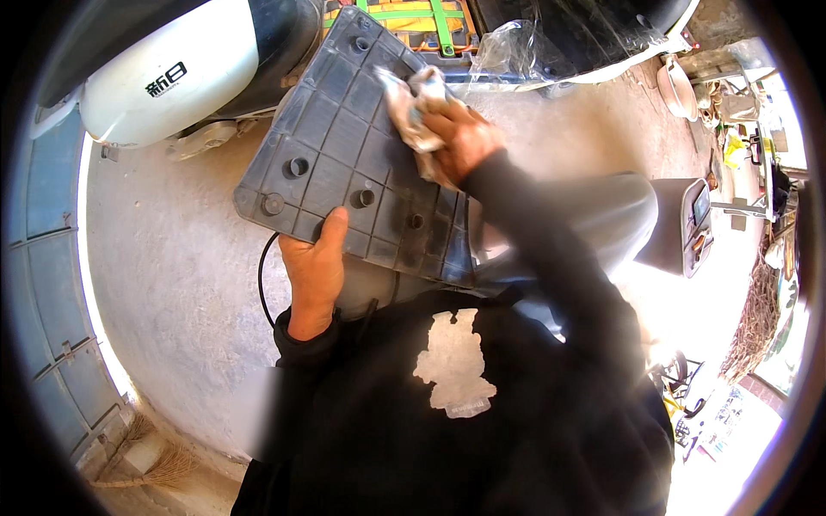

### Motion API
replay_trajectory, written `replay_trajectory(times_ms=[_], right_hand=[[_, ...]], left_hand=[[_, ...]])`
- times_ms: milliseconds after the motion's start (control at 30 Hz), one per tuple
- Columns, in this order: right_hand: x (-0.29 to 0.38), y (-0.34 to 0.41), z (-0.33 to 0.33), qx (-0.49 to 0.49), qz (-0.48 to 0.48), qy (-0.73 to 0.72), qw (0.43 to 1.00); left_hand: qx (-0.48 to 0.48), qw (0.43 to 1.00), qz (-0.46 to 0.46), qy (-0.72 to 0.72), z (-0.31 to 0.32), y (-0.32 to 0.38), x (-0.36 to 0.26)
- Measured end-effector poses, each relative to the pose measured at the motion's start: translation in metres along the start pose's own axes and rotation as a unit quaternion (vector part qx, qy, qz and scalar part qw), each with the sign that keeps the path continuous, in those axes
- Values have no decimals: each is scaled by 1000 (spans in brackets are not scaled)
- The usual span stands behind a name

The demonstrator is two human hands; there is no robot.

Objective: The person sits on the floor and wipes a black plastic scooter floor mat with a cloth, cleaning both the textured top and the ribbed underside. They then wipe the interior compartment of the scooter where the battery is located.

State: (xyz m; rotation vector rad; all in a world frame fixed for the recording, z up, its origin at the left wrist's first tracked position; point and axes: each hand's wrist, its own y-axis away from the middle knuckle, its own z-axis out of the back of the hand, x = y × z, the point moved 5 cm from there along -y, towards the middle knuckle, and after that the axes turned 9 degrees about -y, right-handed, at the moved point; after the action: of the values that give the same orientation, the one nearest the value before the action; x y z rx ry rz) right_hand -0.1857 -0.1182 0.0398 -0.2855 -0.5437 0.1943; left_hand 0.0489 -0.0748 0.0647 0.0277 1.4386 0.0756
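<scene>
A dark grey plastic panel [335,151] is tilted up in front of my body, its ribbed side with short round sockets facing me. My left hand [314,274] grips its lower edge, thumb on the ribbed face and the other fingers hidden behind. Bunched in my right hand [466,138] is a crumpled, stained cloth [413,116], pressed against the panel's upper right part. Smudges darken the lower right of the panel. Beyond its top edge lies a yellow battery pack [403,16] with green straps, in an open compartment of a scooter.
A white scooter body part [174,71] stands at upper left. Clear plastic film [510,55] hangs by the dark scooter seat [568,32]. A brown box-like case [677,226] sits right of my knee. A blue metal door [55,258] lines the left, with a straw broom [158,461] below.
</scene>
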Motion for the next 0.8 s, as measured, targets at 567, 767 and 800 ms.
replay_trajectory(times_ms=[567, 767, 800], right_hand=[[157, -66, 57, -131, 182, -400, 889], [-5, 39, -7, -3, -13, -50, 999], [-42, 66, -13, 66, -94, 14, 993]], left_hand=[[-44, 991, -59, -111, 7, -10, 6], [3, 1000, -18, -11, 4, -5, 7], [8, 1000, -12, -20, 2, -5, 3]])
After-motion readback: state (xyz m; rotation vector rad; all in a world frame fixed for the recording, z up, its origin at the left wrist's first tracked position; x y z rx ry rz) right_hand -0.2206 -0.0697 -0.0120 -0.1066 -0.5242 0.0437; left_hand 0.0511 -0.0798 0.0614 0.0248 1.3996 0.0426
